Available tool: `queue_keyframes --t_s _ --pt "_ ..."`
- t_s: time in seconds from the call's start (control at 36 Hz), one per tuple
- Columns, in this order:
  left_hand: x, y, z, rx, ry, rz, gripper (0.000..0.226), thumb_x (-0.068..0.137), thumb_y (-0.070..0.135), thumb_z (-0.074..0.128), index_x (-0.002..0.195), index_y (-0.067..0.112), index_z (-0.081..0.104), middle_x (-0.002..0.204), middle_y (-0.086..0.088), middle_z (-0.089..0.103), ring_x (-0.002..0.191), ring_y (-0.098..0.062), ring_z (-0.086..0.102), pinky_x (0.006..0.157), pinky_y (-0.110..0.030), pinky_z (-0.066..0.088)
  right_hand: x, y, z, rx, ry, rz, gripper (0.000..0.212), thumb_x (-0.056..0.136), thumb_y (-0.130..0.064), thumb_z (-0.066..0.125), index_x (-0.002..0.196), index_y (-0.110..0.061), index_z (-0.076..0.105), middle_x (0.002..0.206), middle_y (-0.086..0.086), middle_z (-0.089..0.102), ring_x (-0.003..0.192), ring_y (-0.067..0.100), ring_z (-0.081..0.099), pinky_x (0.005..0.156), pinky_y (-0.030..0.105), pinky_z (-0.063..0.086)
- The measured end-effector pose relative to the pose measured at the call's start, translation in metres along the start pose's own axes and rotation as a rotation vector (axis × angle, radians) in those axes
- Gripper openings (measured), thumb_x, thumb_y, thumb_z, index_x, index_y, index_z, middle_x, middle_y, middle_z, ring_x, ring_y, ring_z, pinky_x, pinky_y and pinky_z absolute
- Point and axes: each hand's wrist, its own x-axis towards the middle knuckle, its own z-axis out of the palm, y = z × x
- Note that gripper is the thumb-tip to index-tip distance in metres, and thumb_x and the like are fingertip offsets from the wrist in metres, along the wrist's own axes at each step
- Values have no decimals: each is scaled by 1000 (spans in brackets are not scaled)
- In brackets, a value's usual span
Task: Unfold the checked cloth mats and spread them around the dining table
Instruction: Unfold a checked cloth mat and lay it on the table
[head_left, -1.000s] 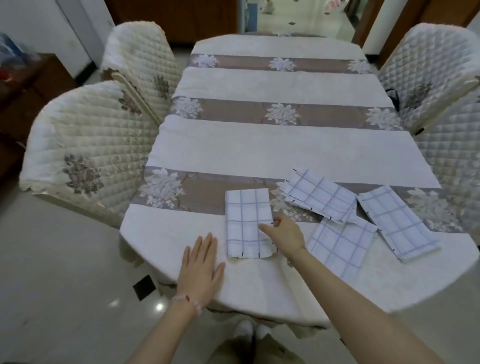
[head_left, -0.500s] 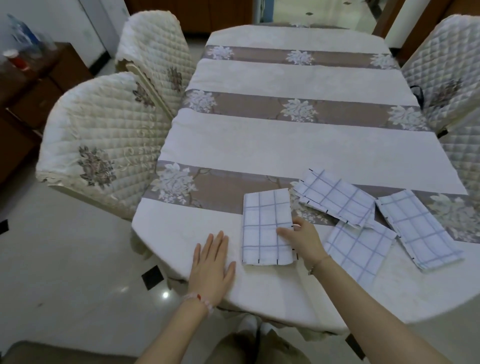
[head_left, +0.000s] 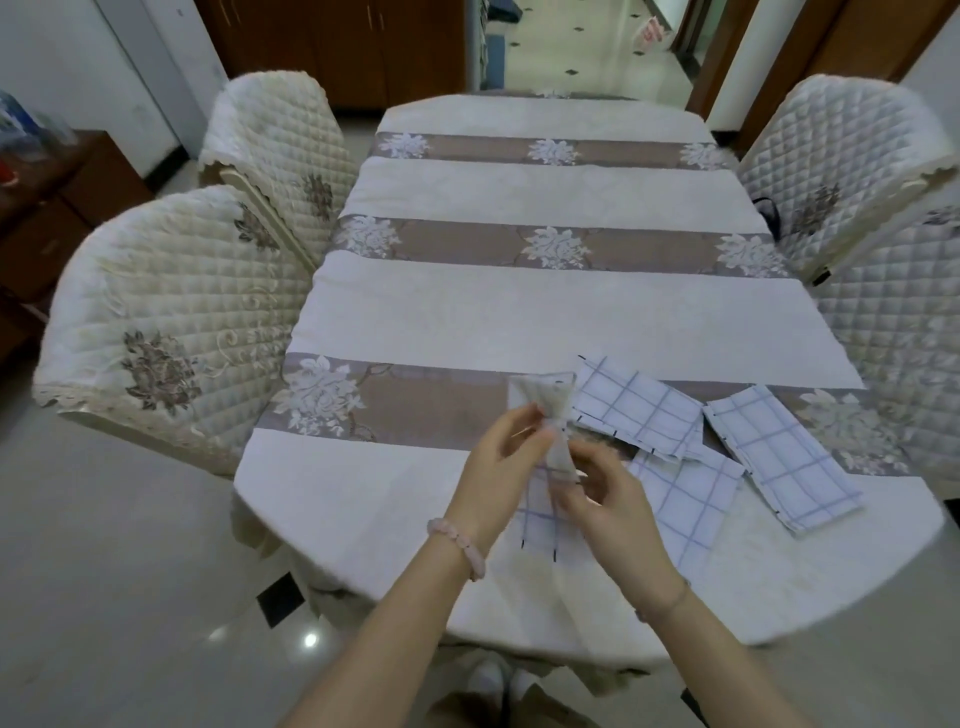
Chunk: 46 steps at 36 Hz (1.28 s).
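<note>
a: where is the held mat (head_left: 543, 397)?
b: it's lifted off the worktop (head_left: 363, 488), above the near end, between both hands. the left hand (head_left: 493, 462) pinches it from the left. the right hand (head_left: 605, 493) pinches it from the right, a little nearer the body. the fingers (head_left: 521, 426) of both hands are curled onto the cloth at its bunched middle.
a: which way does it run?
b: its long axis points away from the body. the far end fans out past the fingertips and the near end hangs toward the worktop's edge. blur hides which layer each hand has.
a: and to open it?
b: i'd judge the hands need to draw apart sideways, across that axis. neither hand is nearer, since both meet on the cloth.
a: how many are there?
b: four mats. one is held and three lie folded to the right of the hands: the far mat (head_left: 639, 410), the near mat (head_left: 685, 499) and the rightmost mat (head_left: 779, 457). there are four quilted chairs (head_left: 171, 322), two on each side.
</note>
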Motion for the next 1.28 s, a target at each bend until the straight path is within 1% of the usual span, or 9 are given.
queue_keyframes --t_s 0.08,0.17,0.31,0.47,0.67,0.83,0.97,1.17,1.28 --pt "-1 3 12 -85 9 -56 26 91 24 58 115 15 61 102 6 66 104 -13 61 95 -29 48 -6 -1 -4 52 -68 37 33 89 -8 60 117 -26 60 115 -12 65 104 4 63 86 24 53" --pt "-6 1 16 -94 43 -27 11 91 22 57 94 13 64 84 5 65 84 -8 63 74 -19 50 -10 0 -10 149 -89 101 34 88 -13 62 120 -25 60 118 -7 64 106 10 63 92 34 52" --pt "-13 -4 20 -100 45 -19 19 90 23 58 91 5 61 77 1 65 67 -4 62 58 -15 48 -11 1 -14 194 -8 161 23 89 -23 60 112 -22 63 114 1 65 107 20 62 94 44 51" --pt "-20 -7 22 -76 35 -67 25 94 21 54 88 0 67 87 -12 65 82 -17 63 76 -37 56 -11 -4 -16 217 63 204 31 83 -33 66 105 -13 60 103 5 64 100 21 64 85 36 56" --pt "-27 -6 21 -130 14 -115 25 95 20 52 100 3 69 92 -10 71 82 -16 67 64 -25 55 -11 -7 -24 227 103 211 11 89 -19 60 88 -9 61 84 1 64 82 16 64 69 23 55" --pt "-15 -4 -14 -84 222 -122 17 91 28 56 79 19 65 85 -9 56 78 -22 49 63 -31 41 -6 -4 -58 321 151 315 12 91 -13 55 83 -11 64 76 1 67 63 13 62 53 22 51" --pt "-1 -9 -43 -35 279 -101 16 81 34 62 76 18 63 85 -8 53 83 -21 47 78 -36 37 0 7 -76 285 147 406 14 93 -18 54 88 -11 65 78 0 68 66 16 62 52 22 52" --pt "9 -28 -54 91 379 -188 25 94 20 52 70 20 45 70 6 33 62 -6 31 59 -23 25 -1 29 -77 391 116 635 18 94 -21 52 103 -9 62 82 3 62 66 18 57 56 28 49" --pt "7 -42 -53 42 408 -276 22 96 18 48 74 17 51 75 6 44 80 -15 42 80 -26 32 -16 41 -70 415 1 735 14 91 -20 56 95 -9 64 77 3 63 63 17 57 59 29 50"
